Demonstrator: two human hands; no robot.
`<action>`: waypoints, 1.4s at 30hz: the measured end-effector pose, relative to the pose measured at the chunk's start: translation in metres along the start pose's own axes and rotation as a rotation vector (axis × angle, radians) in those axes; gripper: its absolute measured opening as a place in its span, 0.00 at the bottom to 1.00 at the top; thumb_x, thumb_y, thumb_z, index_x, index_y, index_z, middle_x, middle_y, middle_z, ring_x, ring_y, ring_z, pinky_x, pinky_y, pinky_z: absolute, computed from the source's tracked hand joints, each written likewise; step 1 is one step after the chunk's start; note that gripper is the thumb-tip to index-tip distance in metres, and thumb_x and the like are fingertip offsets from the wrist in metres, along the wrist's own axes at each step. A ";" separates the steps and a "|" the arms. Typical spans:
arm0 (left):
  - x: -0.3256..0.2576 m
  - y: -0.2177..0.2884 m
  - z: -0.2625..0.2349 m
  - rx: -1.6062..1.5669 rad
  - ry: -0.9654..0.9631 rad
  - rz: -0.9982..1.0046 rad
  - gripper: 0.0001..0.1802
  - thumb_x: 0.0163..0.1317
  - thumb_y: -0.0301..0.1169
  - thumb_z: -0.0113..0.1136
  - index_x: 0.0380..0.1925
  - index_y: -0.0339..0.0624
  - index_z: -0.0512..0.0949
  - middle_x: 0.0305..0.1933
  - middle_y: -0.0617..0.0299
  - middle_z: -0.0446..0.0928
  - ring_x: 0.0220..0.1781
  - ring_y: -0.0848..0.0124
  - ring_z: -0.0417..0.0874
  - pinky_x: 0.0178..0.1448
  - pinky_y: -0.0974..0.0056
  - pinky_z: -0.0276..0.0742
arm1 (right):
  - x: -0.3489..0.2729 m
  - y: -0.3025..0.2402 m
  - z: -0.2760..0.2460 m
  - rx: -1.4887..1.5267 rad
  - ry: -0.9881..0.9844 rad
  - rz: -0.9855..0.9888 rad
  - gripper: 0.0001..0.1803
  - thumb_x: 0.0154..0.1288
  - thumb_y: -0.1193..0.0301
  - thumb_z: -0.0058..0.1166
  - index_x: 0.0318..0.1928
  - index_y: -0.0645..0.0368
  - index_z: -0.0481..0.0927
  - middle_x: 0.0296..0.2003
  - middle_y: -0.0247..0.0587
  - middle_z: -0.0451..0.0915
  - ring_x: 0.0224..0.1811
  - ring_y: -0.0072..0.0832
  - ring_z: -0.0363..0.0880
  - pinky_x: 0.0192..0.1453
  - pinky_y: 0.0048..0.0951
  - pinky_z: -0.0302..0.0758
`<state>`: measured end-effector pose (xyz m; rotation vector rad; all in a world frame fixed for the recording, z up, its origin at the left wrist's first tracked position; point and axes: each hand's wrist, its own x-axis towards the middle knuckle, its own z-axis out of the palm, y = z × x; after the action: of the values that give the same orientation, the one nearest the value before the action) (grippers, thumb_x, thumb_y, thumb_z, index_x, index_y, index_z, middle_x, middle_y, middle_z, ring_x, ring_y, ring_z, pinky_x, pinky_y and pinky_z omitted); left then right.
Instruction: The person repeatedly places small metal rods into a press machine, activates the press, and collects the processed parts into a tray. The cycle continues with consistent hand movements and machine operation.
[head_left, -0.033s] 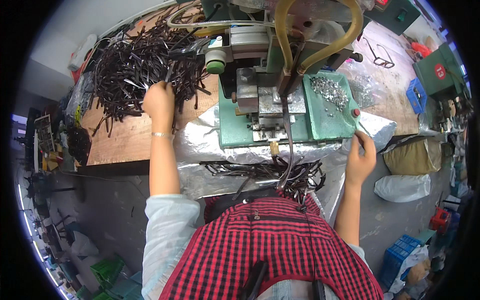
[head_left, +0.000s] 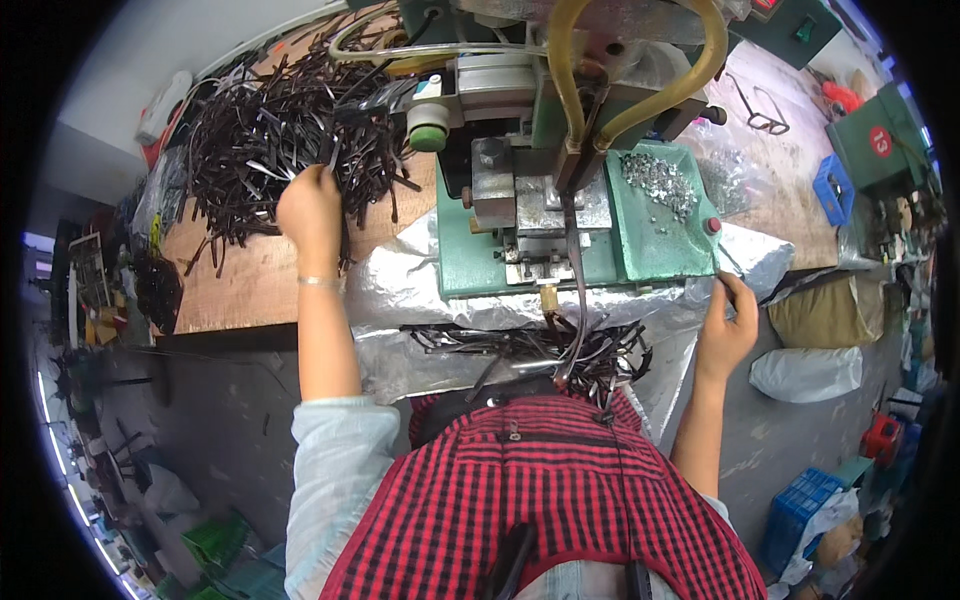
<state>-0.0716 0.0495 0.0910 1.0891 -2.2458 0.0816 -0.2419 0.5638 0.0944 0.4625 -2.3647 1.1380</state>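
Note:
My left hand [head_left: 310, 205] reaches out over the wooden bench [head_left: 240, 290] into a big heap of black strips [head_left: 280, 120], its fingers pinched on one strip. My right hand [head_left: 728, 325] is at the right edge of a green press machine [head_left: 650, 250], fingers closed on a thin dark piece that points up toward the machine's tray. Small silvery metal parts [head_left: 660, 180] lie on that tray. A second bunch of black strips [head_left: 530, 350] rests on silver foil [head_left: 400, 290] just in front of my red checked apron.
Yellow hoses [head_left: 640, 110] arch over the machine. A pair of glasses [head_left: 760, 110], a small blue crate [head_left: 830, 190] and a green box [head_left: 880, 140] sit at the right. A white bag [head_left: 805, 372] and blue crates [head_left: 800, 505] lie on the floor.

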 end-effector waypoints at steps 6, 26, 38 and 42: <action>0.000 0.032 -0.084 -1.024 -0.102 -0.130 0.18 0.74 0.27 0.61 0.62 0.39 0.79 0.36 0.63 0.89 0.33 0.80 0.83 0.38 0.72 0.76 | 0.010 -0.053 -0.001 0.294 -0.060 0.074 0.08 0.66 0.81 0.62 0.45 0.67 0.86 0.42 0.42 0.87 0.46 0.29 0.84 0.55 0.28 0.77; -0.051 0.157 -0.145 -1.331 0.286 0.268 0.04 0.75 0.22 0.57 0.45 0.30 0.78 0.43 0.45 0.86 0.42 0.64 0.87 0.50 0.65 0.83 | 0.041 -0.183 0.082 1.135 -0.280 0.208 0.29 0.63 0.83 0.65 0.65 0.67 0.73 0.51 0.46 0.83 0.51 0.26 0.84 0.59 0.27 0.78; -0.082 0.197 -0.117 -0.845 0.245 1.061 0.14 0.51 0.26 0.79 0.37 0.43 0.83 0.43 0.56 0.87 0.23 0.73 0.80 0.24 0.69 0.70 | 0.085 -0.120 0.049 0.755 -0.439 0.268 0.31 0.65 0.80 0.61 0.69 0.56 0.74 0.60 0.46 0.81 0.66 0.35 0.78 0.69 0.37 0.74; -0.083 0.197 -0.110 -0.866 0.241 1.087 0.16 0.52 0.25 0.79 0.41 0.44 0.84 0.45 0.57 0.87 0.21 0.74 0.77 0.22 0.68 0.67 | 0.072 -0.012 0.074 0.603 0.003 0.099 0.23 0.68 0.80 0.57 0.63 0.62 0.78 0.57 0.47 0.83 0.60 0.35 0.82 0.66 0.35 0.75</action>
<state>-0.1197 0.2705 0.1731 -0.5855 -2.0292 -0.2724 -0.3156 0.4912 0.1012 0.5398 -2.0239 1.8999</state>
